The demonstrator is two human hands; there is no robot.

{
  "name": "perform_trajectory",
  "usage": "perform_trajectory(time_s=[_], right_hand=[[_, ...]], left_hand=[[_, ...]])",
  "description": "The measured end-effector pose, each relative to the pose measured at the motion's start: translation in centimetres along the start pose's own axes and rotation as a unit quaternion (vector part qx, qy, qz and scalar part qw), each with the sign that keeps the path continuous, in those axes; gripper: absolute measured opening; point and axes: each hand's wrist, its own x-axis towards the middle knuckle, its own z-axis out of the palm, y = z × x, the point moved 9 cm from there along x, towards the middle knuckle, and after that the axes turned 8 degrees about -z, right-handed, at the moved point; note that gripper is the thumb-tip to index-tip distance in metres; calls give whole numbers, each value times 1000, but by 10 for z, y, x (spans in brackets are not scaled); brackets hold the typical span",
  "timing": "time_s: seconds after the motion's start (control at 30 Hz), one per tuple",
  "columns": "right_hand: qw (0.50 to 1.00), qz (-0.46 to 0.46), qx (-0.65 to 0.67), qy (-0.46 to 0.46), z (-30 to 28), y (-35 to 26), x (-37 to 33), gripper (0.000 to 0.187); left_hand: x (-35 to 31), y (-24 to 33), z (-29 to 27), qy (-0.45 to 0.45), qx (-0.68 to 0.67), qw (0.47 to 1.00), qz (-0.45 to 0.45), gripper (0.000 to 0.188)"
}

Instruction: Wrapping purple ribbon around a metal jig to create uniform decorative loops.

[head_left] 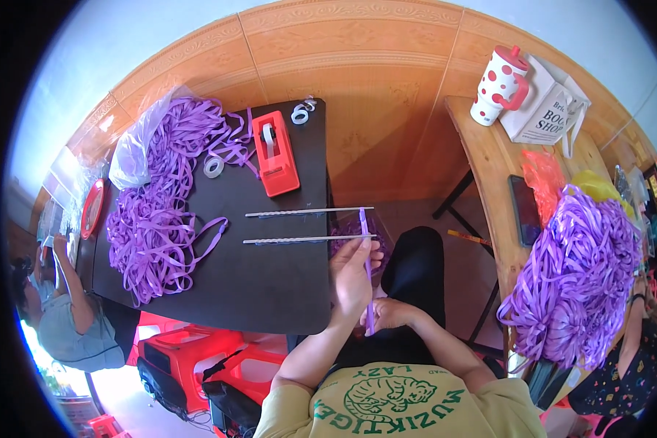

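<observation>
Two thin metal rods like chopsticks lie parallel on the black table, their ends sticking out past its right edge. A flat purple ribbon crosses both rods near those ends and runs down toward my lap. My left hand pinches the ribbon just below the nearer rod, thumb and forefinger together. Lower down, my right hand is closed at the ribbon's lower stretch, its fingertips partly hidden. How the ribbon passes round the rods is too small to tell.
A large heap of purple ribbon covers the left of the black table, by a red tape dispenser and tape rolls. The wooden table holds another ribbon pile, a phone and a tumbler. Other people sit at both sides.
</observation>
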Motion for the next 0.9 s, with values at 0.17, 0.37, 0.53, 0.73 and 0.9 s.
perform_trajectory(time_s=[0.17, 0.37, 0.53, 0.73, 0.9], right_hand=[[999, 17, 26, -16, 2, 8, 0, 36], [1000, -2, -9, 6, -3, 7, 4, 36], [989, -73, -56, 112, -24, 18, 5, 33], [927, -131, -25, 350, -98, 16, -40, 16], [788, -127, -35, 602, -141, -30, -92, 21]], left_hand=[[6, -5, -5, -20, -5, 1000, 15, 16], [9, 0, -5, -1, 8, 999, 38, 12], [7, -3, -3, -6, 14, 1000, 19, 9], [-12, -1, -4, 18, -26, 999, 26, 6], [-30, 3, 6, 9, -52, 997, 47, 4]])
